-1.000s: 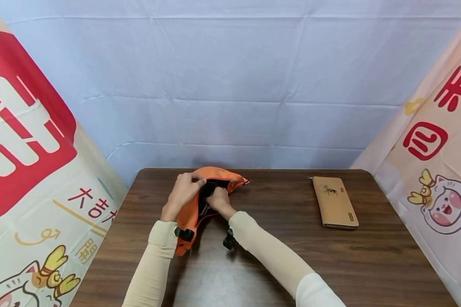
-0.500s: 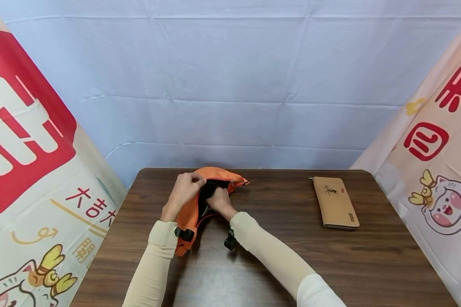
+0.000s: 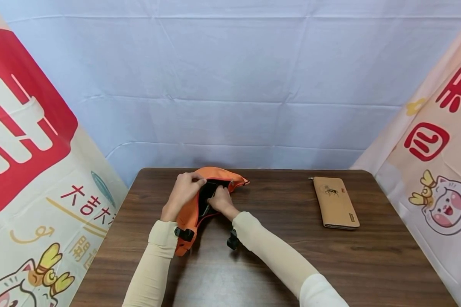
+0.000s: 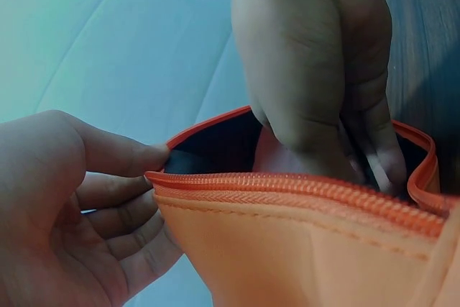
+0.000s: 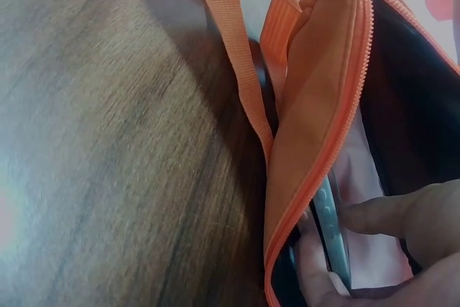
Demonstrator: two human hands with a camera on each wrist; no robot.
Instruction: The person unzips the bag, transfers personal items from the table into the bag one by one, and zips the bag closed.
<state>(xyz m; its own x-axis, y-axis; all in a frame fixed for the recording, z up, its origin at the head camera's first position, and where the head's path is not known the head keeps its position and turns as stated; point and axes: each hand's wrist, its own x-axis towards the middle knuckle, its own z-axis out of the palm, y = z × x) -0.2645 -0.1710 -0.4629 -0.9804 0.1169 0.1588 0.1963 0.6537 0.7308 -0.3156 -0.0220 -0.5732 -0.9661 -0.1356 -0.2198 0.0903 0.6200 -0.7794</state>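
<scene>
An orange zippered bag (image 3: 188, 213) lies on the table with its mouth unzipped and its dark lining showing. My left hand (image 3: 183, 190) pinches the zippered rim at one end of the opening, thumb on top and fingers underneath in the left wrist view. My right hand (image 3: 221, 200) reaches down into the bag. In the right wrist view its thumb and fingers pinch a thin, flat grey-edged object (image 5: 330, 228) with small bumps along the edge, beside a pale pinkish surface (image 5: 363, 177) inside. The lower part of that object is hidden in the bag.
A tan long wallet (image 3: 335, 201) with a zip pull lies at the right of the brown wooden table (image 3: 272, 264). Orange straps (image 5: 233, 48) trail from the bag's end. A pale cloth backdrop (image 3: 230, 85) hangs behind the table, with printed cloths at both sides.
My right hand and forearm have shifted slightly to the right, the hand still inside the bag. My left hand and the bag stay in place.
</scene>
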